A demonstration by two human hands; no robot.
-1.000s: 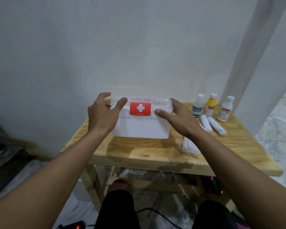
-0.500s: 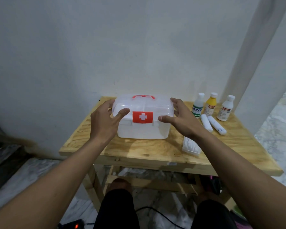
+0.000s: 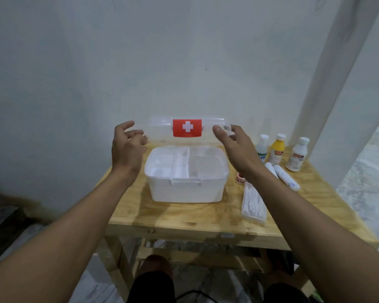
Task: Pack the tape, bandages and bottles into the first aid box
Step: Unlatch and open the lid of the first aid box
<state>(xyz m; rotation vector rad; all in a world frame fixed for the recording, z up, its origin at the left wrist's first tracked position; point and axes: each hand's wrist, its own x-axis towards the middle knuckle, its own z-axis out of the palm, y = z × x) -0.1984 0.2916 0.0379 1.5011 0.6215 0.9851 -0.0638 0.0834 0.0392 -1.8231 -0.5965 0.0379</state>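
A plain, pale grey wall (image 3: 184,51) with a few small dark marks fills the background. Against it stands a small table of light, unfinished wood (image 3: 184,217), with a crossbar (image 3: 195,254) between its legs. Past the table's far right corner a white pillar (image 3: 337,73) rises out of view. The floor (image 3: 363,171) is grey-white marbled stone. At the lower left lies something dark and blurred (image 3: 4,221). The light is dim and even, with soft shadows.
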